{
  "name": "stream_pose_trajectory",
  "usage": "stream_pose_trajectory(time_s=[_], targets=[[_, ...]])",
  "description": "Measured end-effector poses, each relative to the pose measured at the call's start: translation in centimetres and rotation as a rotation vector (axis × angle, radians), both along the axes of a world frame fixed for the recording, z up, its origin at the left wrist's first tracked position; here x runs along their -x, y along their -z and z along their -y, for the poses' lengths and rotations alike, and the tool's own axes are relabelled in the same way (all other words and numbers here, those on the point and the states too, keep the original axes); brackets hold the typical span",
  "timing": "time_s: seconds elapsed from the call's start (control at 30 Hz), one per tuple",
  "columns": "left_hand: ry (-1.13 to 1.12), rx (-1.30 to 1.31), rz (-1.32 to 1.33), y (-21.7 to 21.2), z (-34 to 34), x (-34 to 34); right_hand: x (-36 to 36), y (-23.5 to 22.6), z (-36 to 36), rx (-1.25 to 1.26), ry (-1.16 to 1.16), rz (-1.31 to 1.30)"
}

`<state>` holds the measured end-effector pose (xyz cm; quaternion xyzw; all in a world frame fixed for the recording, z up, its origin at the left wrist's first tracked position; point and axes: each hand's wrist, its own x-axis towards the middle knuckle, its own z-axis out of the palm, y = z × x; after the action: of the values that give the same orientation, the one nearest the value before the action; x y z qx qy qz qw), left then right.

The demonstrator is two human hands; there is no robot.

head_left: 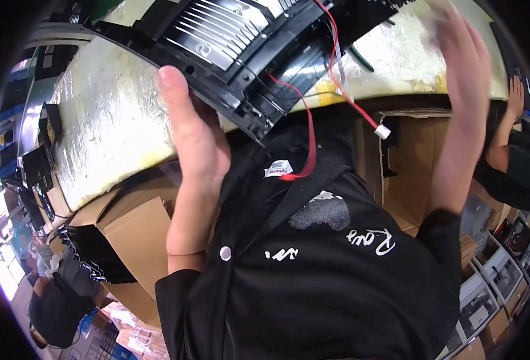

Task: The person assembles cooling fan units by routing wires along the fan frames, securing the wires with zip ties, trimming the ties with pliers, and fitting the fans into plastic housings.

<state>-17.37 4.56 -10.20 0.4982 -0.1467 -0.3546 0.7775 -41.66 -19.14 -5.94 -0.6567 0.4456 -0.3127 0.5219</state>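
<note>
A black plastic device housing [232,93] with a silver finned metal part [217,30] is tilted over the far side of the table. My left hand [196,129] grips its near left edge, with the thumb on top and the other fingers hidden beneath. From the housing hangs a red cable with a white connector [382,131], and a flat red strip [311,132] droops toward my shirt. My right hand [462,54] is raised at the far right, apart from the housing. Its fingers are smeared by motion, so what they hold, if anything, does not show.
Clear film wraps the pale tabletop [115,120]. Below its edge stand open cardboard boxes, one at left [139,240] and another at right [418,162]. A person [67,294] is at the lower left; another person's hand [515,96] rests at the far right.
</note>
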Motion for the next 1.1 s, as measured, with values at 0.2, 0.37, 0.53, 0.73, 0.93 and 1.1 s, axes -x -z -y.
stream_pose_trajectory(time_s=[0.2,0.37,0.53,0.73,0.93,1.1], targets=[[-0.075,0.097,-0.031,-0.1,-1.1,-0.5,-15.7,2.8,1.0,-0.263,-0.591,0.429],[-0.1,0.163,-0.099,0.2,-1.1,0.8,-14.2,0.5,-2.1,-0.291,-0.373,0.097],[0.114,0.27,-0.078,-7.1,3.2,-1.1,-12.8,-3.9,3.4,-0.276,-0.33,0.382],[0.298,0.408,0.079,-12.8,27.5,-12.2,-17.8,-11.0,20.5,-0.234,-0.556,0.682],[0.194,0.135,0.118,-2.1,45.5,-18.4,-22.3,-0.6,37.1,-0.492,-0.4,0.553],[0.139,-0.057,0.139,0.5,46.9,-20.3,-25.2,3.5,41.6,-0.531,-0.3,0.419]])
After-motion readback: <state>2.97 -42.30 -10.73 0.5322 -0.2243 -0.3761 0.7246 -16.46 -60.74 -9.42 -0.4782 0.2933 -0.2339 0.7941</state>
